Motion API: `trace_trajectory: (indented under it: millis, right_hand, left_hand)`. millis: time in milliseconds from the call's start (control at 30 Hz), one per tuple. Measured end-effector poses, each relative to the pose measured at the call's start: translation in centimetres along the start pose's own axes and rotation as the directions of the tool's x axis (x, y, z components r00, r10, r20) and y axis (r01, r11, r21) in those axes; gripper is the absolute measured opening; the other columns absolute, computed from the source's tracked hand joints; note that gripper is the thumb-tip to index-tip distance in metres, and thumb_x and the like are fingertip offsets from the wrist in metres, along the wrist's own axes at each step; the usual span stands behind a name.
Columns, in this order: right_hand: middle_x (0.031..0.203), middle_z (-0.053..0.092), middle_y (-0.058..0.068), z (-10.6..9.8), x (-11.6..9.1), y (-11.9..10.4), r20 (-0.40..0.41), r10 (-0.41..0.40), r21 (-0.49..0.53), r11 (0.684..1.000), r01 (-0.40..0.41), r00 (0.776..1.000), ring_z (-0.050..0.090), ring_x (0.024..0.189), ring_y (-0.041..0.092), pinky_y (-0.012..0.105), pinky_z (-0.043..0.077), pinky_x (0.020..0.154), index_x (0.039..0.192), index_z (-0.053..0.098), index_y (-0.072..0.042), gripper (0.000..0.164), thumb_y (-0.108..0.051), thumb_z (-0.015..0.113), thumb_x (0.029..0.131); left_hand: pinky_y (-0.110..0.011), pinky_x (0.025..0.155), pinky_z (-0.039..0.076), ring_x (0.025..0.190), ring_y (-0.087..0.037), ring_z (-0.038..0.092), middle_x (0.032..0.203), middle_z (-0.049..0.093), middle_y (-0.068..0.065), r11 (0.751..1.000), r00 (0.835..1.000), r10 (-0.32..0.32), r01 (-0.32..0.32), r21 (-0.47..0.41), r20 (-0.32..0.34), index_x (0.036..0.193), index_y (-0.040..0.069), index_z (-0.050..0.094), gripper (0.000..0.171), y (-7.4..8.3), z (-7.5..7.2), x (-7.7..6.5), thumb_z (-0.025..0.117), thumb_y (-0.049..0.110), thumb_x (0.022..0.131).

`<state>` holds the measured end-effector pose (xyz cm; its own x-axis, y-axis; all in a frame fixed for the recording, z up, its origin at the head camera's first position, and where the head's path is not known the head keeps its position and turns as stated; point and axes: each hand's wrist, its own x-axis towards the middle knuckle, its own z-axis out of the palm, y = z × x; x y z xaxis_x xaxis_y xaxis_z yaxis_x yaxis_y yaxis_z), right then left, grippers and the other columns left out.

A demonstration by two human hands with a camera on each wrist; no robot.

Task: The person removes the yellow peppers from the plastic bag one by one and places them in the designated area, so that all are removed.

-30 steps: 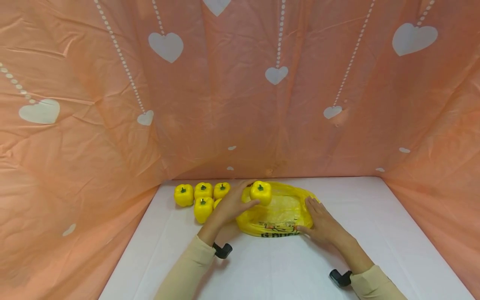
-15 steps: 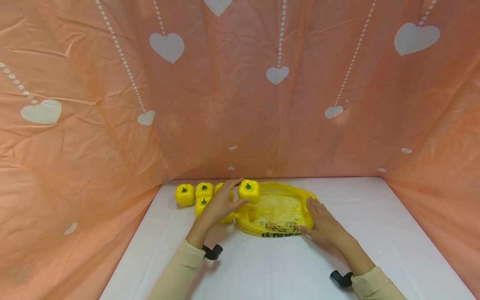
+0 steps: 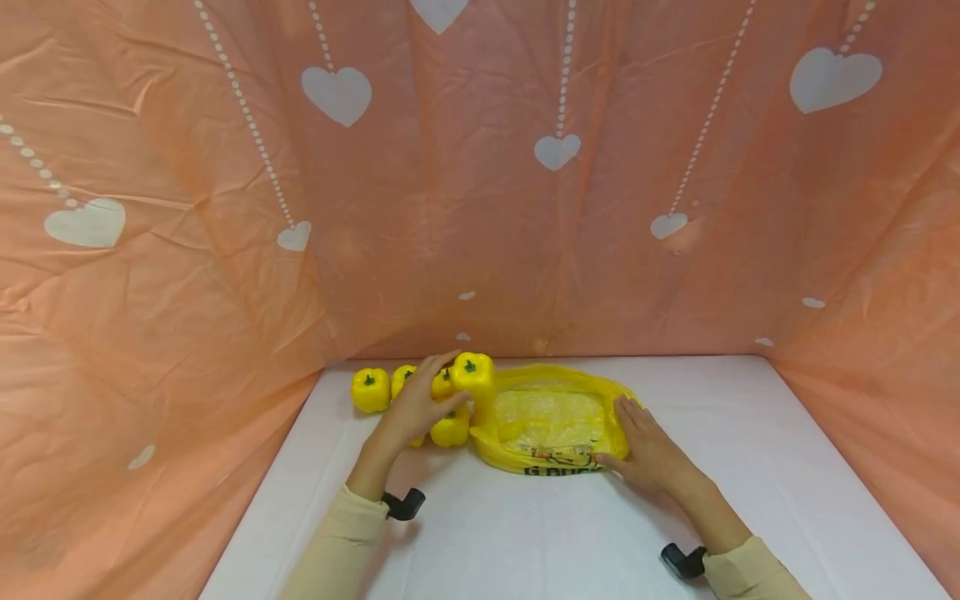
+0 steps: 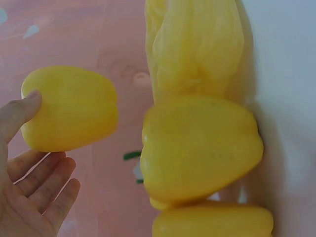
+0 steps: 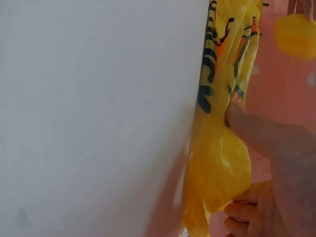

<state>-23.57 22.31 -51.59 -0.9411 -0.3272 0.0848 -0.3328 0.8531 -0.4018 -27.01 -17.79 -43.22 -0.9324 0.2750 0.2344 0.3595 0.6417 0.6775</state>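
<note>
My left hand (image 3: pixel 408 408) grips a yellow bell pepper (image 3: pixel 474 372) with a green stem, thumb on one side and fingers on the other. It is held up in the air, overlapping the left rim of the yellow plastic bag (image 3: pixel 510 459) in the head view. In the left wrist view, the held pepper (image 4: pixel 69 108) is apart from another bell pepper (image 4: pixel 202 148) beside the bag. The bag lies with its mouth spread wide. My right hand (image 3: pixel 652 450) rests against its right side, fingers straight and thumb (image 5: pixel 247 121) at the near rim.
Several more yellow bell peppers (image 3: pixel 371 390) stand on the white table (image 3: pixel 525 542) left of the bag, partly hidden by my left hand. Behind the table hangs an orange sheet (image 3: pixel 420 208) printed with white hearts.
My left hand has carried the bell pepper left, from over the bag's mouth to its left rim near the other peppers. My right hand has stayed at the bag's side.
</note>
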Motion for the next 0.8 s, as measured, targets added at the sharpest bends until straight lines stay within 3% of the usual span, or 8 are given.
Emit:
trace_trajectory:
  millis: [233,800]
  right_hand:
    - [0.171,0.022,0.034,0.1,0.0,0.1,-0.010,-0.011,-0.005,1.000,0.010,1.000,0.019,0.159,0.052,0.066,0.019,0.129,0.161,0.025,0.017,0.104,-0.047,0.077,0.098]
    - [0.171,0.023,0.035,-0.1,0.0,-0.1,-0.011,-0.018,0.000,1.000,0.018,1.000,0.020,0.159,0.052,0.066,0.019,0.128,0.161,0.025,0.018,0.103,-0.045,0.078,0.097]
  left_hand:
    - [-0.065,0.123,0.036,0.148,-0.041,0.046,0.158,0.050,-0.013,1.000,0.999,0.022,-0.022,-0.001,-0.032,0.163,0.014,0.045,0.076,-0.5,-1.4,-0.5,0.081,0.033,0.098]
    - [-0.070,0.122,0.034,0.150,-0.043,0.043,0.163,0.045,-0.016,0.999,0.996,-0.033,0.034,0.012,-0.084,0.165,0.013,0.040,0.077,-2.3,-4.0,-1.9,0.079,0.032,0.101]
